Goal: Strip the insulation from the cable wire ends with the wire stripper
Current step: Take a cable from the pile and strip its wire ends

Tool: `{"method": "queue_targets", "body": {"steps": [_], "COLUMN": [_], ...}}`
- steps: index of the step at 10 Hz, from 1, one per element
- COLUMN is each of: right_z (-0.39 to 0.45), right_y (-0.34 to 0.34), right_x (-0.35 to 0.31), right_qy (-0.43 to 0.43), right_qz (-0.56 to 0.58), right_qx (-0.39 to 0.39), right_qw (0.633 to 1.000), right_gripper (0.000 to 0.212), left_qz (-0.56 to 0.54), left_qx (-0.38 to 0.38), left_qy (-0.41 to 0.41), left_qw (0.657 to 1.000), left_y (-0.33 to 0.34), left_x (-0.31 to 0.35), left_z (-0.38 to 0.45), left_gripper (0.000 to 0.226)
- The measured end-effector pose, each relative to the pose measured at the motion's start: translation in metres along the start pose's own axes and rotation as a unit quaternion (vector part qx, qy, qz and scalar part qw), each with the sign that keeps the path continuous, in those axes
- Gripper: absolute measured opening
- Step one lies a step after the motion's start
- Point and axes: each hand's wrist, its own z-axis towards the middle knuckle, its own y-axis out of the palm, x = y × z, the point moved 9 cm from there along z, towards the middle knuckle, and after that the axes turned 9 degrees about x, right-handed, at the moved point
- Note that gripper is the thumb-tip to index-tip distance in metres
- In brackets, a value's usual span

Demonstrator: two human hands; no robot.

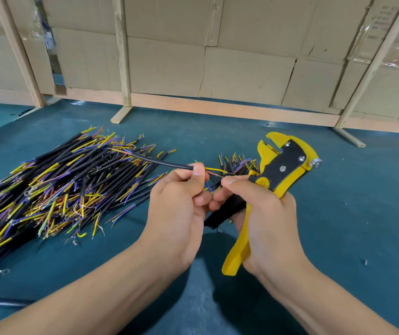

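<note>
The scene is seen from a single wide-angle view, worn on the head and aimed forward and down. Both forearms are taken in from the near bottom edge, with the left hand [181,201] and right hand [263,213] caught close, just below the middle of the view. The teal work surface [350,189] is looked across from near to far, and the cardboard partition [242,68] on its wooden frame is met at the far side, filling the upper third. Straight edges are bowed toward the borders by the lens. No second view is supplied, so nothing is shared.
</note>
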Motion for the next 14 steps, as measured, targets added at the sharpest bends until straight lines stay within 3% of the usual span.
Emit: {"method": "queue_targets", "body": {"steps": [2, 3, 4, 5, 6, 8, 9, 11, 14], "right_z": [-0.001, 0.003, 0.010, 0.011, 0.004, -0.026, -0.038, -0.045, -0.043], "right_y": [-0.001, -0.008, -0.010, -0.005, 0.009, 0.049, 0.057, 0.062, 0.060], "right_x": [-0.003, -0.003, -0.006, 0.003, 0.015, 0.015, 0.012, 0.010, 0.018], "right_qy": [0.001, 0.028, 0.045, 0.070, 0.114, 0.193, 0.200, 0.202, 0.208], "right_qz": [0.002, 0.063, 0.090, 0.041, 0.024, 0.110, 0.124, 0.162, 0.168], "right_qx": [0.005, 0.051, 0.078, 0.047, -0.025, -0.271, -0.334, -0.353, -0.343], "right_qw": [1.000, 0.996, 0.992, 0.996, 0.993, 0.937, 0.913, 0.899, 0.900], "right_gripper": [0.017, 0.015, 0.017, 0.022, 0.032, 0.028, 0.025, 0.027, 0.028], "left_qz": [-0.027, -0.102, -0.113, -0.031, -0.020, -0.031, -0.037, -0.077, -0.037], "left_qx": [0.006, 0.056, 0.014, -0.066, -0.103, -0.066, -0.075, -0.087, -0.084], "left_qy": [-0.034, -0.057, -0.028, 0.029, 0.032, 0.021, -0.004, -0.037, 0.019], "left_qw": [0.999, 0.992, 0.993, 0.997, 0.994, 0.997, 0.997, 0.993, 0.996], "left_y": [-0.002, -0.012, -0.013, 0.003, 0.013, 0.008, 0.010, 0.013, 0.013], "left_x": [-0.008, 0.008, 0.031, 0.043, 0.040, 0.038, 0.030, 0.023, 0.033], "left_z": [0.005, 0.024, 0.030, 0.021, 0.011, 0.008, 0.005, 0.001, -0.004], "left_gripper": [0.004, 0.020, 0.019, 0.011, 0.010, 0.010, 0.017, 0.017, 0.020]}}
